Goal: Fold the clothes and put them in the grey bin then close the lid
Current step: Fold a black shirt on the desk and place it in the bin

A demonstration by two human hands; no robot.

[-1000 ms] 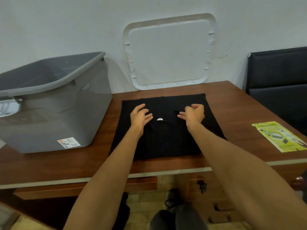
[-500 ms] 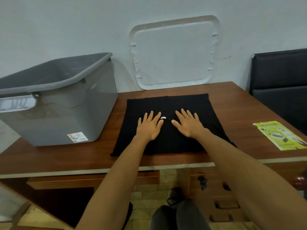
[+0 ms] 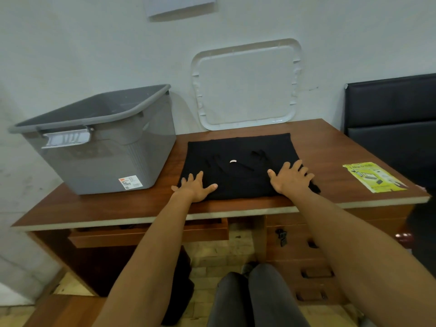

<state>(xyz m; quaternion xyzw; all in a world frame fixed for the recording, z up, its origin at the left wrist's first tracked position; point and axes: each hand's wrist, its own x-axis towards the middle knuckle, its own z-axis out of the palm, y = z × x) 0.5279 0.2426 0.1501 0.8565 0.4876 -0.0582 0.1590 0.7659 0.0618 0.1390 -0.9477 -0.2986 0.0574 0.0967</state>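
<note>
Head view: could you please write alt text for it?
The left hand and right hand press flat on a black garment on a wooden desk. An open grey bin stands left; a white lid leans against the wall.

The bare left hand (image 3: 197, 188) and bare right hand (image 3: 289, 179) joined bare forearms (image 3: 151, 244); dark grey fabric trousers (image 3: 259, 300) were worn below.

Nothing is legible; the sticker (image 3: 130, 182) on the grey bin (image 3: 106, 161), left of the left hand (image 3: 197, 188), and the yellow leaflet (image 3: 374, 177), right of the right hand (image 3: 289, 179), blur.
</note>
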